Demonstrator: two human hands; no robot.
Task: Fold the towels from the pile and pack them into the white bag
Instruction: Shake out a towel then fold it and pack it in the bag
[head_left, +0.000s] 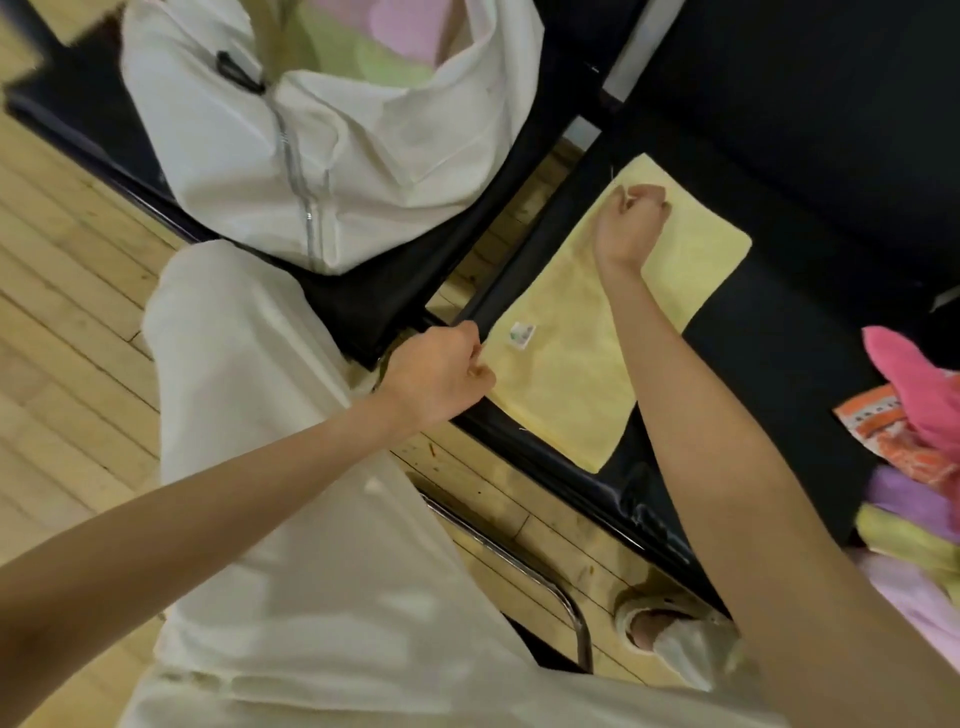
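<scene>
A yellow towel (587, 332) lies flat on the black seat of a chair (779, 322), with one long edge along the seat's left rim. A small label (522, 334) is sewn near that edge. The left hand (441, 376) is at the near left corner of the towel, its fingers (480, 371) curled together and pinched on the corner. The right hand (631, 221) is at the far left corner, its fingers closed in a loose fist on the cloth there; the exact grip is hidden by the back of the hand.

To the left, on a second black chair (395, 291), stands the white bag (322, 156). Its top is open and a zipper (298, 171) runs down its front. Inside it, folded green and pink towels (374, 41) are visible.

At the right edge of the view is the pile of towels (914, 457): a bright pink one on top, an orange patterned one, then purple, yellow and pale pink ones below.

The person wears light trousers (291, 467), and the floor (62, 291) is of light wooden boards.
</scene>
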